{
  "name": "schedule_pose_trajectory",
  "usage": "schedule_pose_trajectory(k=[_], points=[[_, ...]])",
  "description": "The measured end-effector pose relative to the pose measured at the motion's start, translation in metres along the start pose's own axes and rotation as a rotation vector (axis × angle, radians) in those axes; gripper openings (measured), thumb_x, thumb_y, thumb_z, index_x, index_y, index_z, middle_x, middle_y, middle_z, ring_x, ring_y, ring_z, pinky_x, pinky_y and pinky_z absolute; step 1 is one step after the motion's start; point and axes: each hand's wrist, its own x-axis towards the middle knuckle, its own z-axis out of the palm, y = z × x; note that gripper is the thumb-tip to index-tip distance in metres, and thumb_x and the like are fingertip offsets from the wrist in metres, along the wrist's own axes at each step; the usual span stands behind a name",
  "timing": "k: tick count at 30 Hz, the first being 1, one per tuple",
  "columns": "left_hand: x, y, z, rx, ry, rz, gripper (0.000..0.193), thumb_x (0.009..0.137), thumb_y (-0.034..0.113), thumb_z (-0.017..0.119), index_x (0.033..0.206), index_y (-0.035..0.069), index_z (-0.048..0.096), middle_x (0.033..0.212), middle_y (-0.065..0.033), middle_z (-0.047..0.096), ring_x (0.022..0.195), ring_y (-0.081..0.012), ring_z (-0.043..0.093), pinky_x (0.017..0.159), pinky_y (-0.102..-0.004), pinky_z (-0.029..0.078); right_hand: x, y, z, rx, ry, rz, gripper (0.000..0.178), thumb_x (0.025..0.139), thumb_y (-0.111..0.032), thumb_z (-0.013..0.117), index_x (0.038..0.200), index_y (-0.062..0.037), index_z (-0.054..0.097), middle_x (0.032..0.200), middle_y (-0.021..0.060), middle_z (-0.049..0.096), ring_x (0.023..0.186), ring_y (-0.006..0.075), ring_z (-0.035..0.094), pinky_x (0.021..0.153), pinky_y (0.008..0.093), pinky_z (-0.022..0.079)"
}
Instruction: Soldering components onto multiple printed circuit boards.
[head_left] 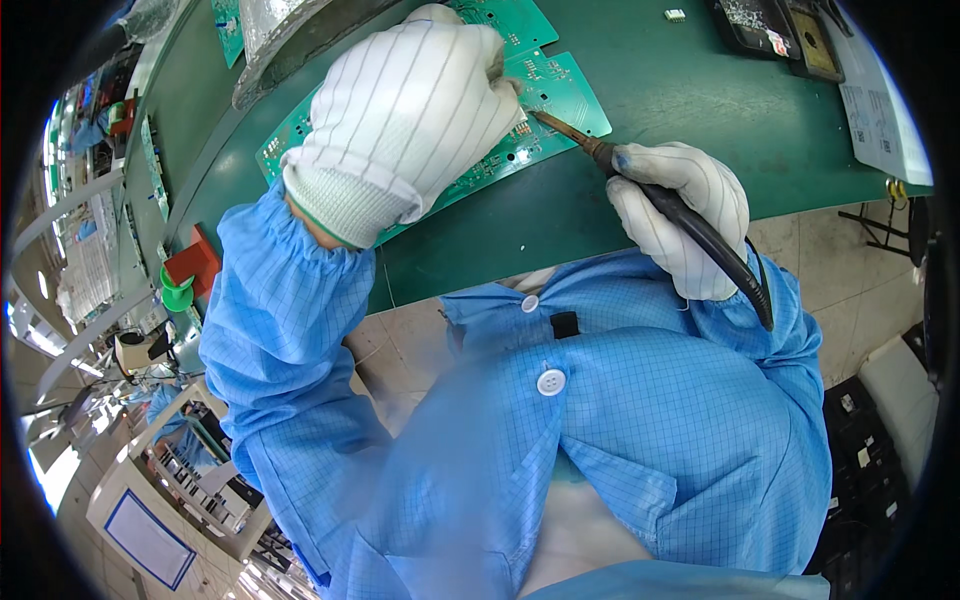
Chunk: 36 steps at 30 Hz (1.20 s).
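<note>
A green circuit board [570, 95] lies on the dark green tabletop, with another green board [515, 22] behind it. My left hand [400, 105], in a white striped glove, rests over the nearer board and hides much of it. Its fingers are closed near the board's right part; whatever they pinch is too hidden to make out. In my right hand [672, 180], also gloved, is a soldering iron [712, 240] with a black handle, held like a pen. Its thin tip points left, right beside my left fingertips, over the board.
A black tray with a brownish sponge-like pad [815, 45] sits at the far right, near white papers [880, 110]. A small pale connector [675, 15] lies at the back. Clear plastic wrap [285, 40] is at the back left; a red block [193, 262] and green cup [176, 290] stand left.
</note>
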Motion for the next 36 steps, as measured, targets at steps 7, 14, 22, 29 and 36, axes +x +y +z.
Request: schedule_pose_trajectory(k=[7,14,22,29,36], points=[[-0.025,-0.017,0.021,-0.142,0.186,0.014,0.029,0.084,0.033,0.069,0.083,0.004,0.067,0.071,-0.0154,0.062,0.068,-0.0336,0.064,0.061,-0.0442,0.051,0.003,-0.001,0.0,0.005,-0.005,-0.017,0.029,0.075,-0.006,0.08,0.101,-0.0021,0.067,0.091,0.0118,0.073,0.073,0.0259,0.072,0.063,0.0334,0.058],[-0.028,-0.021,0.046,-0.344,0.047,-0.183,0.064,0.086,0.066,0.063,0.084,0.002,0.066,0.073,-0.0188,0.066,0.073,-0.0371,0.067,0.066,-0.0443,0.053,0.002,0.001,-0.002,0.03,-0.021,0.019,0.029,0.075,-0.004,0.08,0.1,-0.0022,0.067,0.09,0.0123,0.073,0.073,0.0265,0.072,0.064,0.0338,0.058],[-0.015,-0.023,0.039,-0.355,-0.138,-0.318,0.077,0.08,0.075,0.062,0.084,-0.001,0.071,0.071,-0.0203,0.065,0.074,-0.0368,0.068,0.068,-0.0424,0.054,0.003,0.005,0.003,0.04,-0.026,0.023,0.03,0.074,-0.003,0.081,0.101,-0.0025,0.067,0.09,0.0125,0.073,0.073,0.0267,0.072,0.065,0.0341,0.058],[-0.016,-0.021,0.044,-0.356,-0.089,-0.241,0.073,0.081,0.073,0.063,0.084,0.001,0.071,0.07,-0.0189,0.065,0.072,-0.0372,0.067,0.067,-0.0436,0.054,0.001,0.002,-0.003,-0.078,0.028,0.005,0.028,0.073,-0.003,0.079,0.098,0.0009,0.067,0.089,0.0124,0.072,0.071,0.0266,0.071,0.061,0.0333,0.057],[-0.017,0.0,0.046,-0.276,0.109,-0.25,0.056,0.088,0.059,0.065,0.078,0.004,0.065,0.067,-0.013,0.062,0.067,-0.0346,0.065,0.06,-0.0414,0.052,0.001,0.006,-0.007,-0.026,0.053,0.067,0.027,0.073,-0.002,0.079,0.096,0.0023,0.067,0.088,0.0122,0.072,0.069,0.0258,0.07,0.06,0.0327,0.057]])
